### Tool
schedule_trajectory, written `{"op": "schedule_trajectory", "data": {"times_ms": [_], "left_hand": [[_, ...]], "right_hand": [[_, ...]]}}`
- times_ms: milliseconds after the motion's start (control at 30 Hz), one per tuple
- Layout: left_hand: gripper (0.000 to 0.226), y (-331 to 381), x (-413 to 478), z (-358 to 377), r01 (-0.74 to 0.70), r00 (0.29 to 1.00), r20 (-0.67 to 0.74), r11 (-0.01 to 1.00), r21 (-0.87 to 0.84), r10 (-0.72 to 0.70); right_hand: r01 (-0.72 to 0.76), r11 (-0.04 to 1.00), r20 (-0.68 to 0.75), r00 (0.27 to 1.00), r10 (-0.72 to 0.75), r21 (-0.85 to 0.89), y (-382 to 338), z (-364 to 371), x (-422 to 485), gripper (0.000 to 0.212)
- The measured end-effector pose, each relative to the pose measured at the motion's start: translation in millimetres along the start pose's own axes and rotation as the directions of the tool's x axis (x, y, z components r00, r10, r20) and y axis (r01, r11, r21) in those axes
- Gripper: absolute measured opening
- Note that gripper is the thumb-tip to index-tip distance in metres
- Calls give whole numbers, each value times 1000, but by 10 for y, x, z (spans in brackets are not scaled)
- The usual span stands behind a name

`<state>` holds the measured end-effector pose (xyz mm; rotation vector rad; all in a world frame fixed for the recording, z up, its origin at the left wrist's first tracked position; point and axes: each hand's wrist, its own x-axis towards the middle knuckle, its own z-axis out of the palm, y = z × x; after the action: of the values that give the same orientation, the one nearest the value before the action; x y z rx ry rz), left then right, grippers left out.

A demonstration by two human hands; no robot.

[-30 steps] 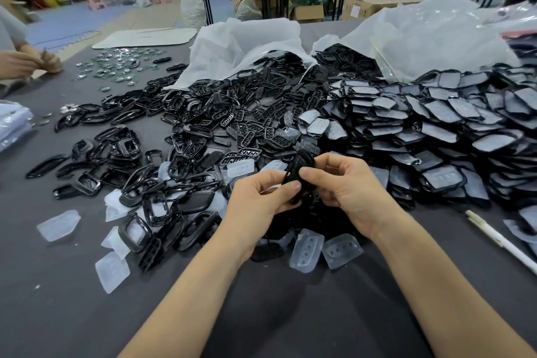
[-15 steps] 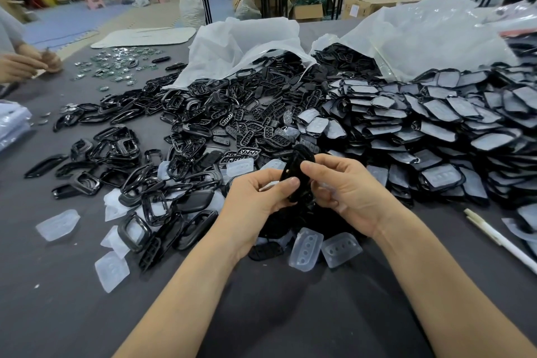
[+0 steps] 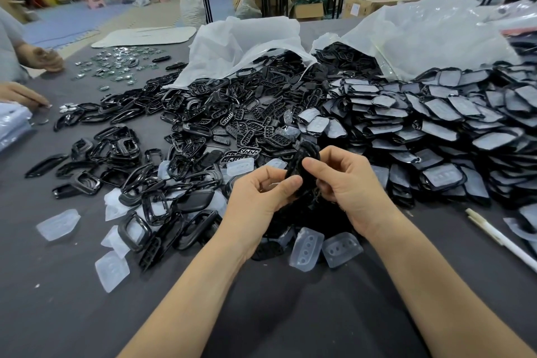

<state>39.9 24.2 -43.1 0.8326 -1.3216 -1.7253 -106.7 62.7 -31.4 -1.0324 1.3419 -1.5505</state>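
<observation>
A dark table is carrying two white plastic bags that are spilling heaps of black plastic parts. Clear button pads are lying near the front edge, with a white pen lying off to the right. Above them, the left hand and right hand are both pinching one black shell piece, holding it upright between curled fingers, just over the pile.

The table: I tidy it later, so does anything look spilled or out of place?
Black plastic parts spill from an opened white bag in a loose heap over the table. A white pen lies at the right, odd among the parts. The left hand and right hand grip one black piece.
</observation>
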Motion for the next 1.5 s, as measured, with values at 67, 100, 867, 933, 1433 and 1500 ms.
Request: {"op": "schedule_trajectory", "data": {"times_ms": [67,100,867,933,1433,1500], "left_hand": [[35,-13,10,-3,16,999,-38,999,44,-14],[31,-15,12,0,22,998,-54,998,53,-19],[20,-57,-24,52,-39,999,-32,987,159,44],[24,-56,-28,53,-45,998,-29,981,190,52],[15,-19,-34,43,-35,997,-63,979,200,48],[14,-30,-38,57,-33,996,-78,975,220,51]], "right_hand": [[55,996,-30,998,-57,-77,9,-6,10,27],[71,993,-37,997,-75,-94,13,-8,16,27],[220,915,81,976,-204,-338,-32,-12,-5,27],[239,891,96,971,-219,-386,-24,12,-16,25],[58,986,99,994,-43,-153,-61,-4,-23,19],[48,988,83,996,-36,-146,-55,-6,-18,22]]}}
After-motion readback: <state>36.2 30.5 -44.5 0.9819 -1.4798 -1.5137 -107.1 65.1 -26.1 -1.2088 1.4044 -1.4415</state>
